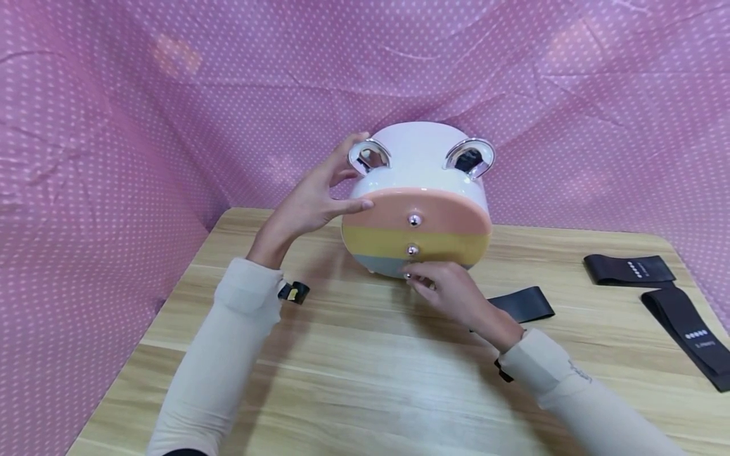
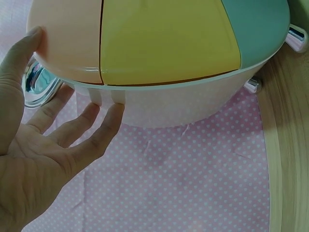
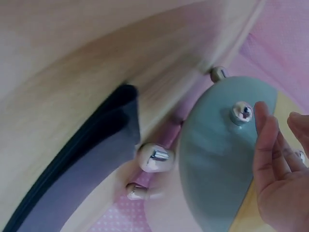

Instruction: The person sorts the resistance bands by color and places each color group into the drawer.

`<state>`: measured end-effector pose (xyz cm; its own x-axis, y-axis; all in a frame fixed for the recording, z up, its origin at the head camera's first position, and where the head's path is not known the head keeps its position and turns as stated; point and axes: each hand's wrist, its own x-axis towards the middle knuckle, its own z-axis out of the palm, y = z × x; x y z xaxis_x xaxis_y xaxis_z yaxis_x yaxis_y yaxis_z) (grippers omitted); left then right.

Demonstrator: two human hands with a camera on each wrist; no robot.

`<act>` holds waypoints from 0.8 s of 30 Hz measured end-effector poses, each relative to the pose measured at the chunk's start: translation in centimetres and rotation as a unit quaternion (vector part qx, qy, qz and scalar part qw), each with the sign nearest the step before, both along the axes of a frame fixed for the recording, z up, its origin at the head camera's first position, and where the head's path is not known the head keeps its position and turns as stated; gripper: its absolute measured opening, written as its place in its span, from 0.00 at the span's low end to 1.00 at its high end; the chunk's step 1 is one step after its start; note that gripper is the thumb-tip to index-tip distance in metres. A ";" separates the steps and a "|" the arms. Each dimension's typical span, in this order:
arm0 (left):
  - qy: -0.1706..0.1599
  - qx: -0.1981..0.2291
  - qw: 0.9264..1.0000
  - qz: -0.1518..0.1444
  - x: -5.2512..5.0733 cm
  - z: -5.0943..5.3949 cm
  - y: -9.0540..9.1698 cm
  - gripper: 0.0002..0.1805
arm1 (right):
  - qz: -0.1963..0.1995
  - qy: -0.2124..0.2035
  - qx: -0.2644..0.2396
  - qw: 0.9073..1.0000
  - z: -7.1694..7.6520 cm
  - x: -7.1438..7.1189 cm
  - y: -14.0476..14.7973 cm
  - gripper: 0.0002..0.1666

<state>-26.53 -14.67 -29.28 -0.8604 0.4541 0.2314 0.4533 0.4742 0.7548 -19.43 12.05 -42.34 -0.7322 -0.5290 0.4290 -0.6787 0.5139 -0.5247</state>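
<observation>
A white rounded box with pink, yellow and grey-green front sections stands at the back of the table, silver ring shapes on top. My left hand grips its left side, thumb on the pink front, fingertips against the white side wall. At the lowest section, my right hand has its fingers beside the small silver knob. In the right wrist view the thumb stands apart from the fingers and nothing is held. The head view partly hides that knob behind fingers.
A black band lies on the wooden table just right of the box. Two more black bands lie near the right edge. Pink dotted cloth hangs behind and at both sides.
</observation>
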 end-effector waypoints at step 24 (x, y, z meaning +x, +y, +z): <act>-0.003 0.010 1.000 -0.003 -0.1 0.1 0.1 0.56 | -0.029 0.070 0.081 0.994 -2.3 -1.5 -0.5 0.08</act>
<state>-26.67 -14.53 -29.16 -0.8591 0.4544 0.2356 0.4515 0.4559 0.7670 -20.96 11.54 -44.60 -0.7021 -0.5586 0.4417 -0.7065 0.6238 -0.3342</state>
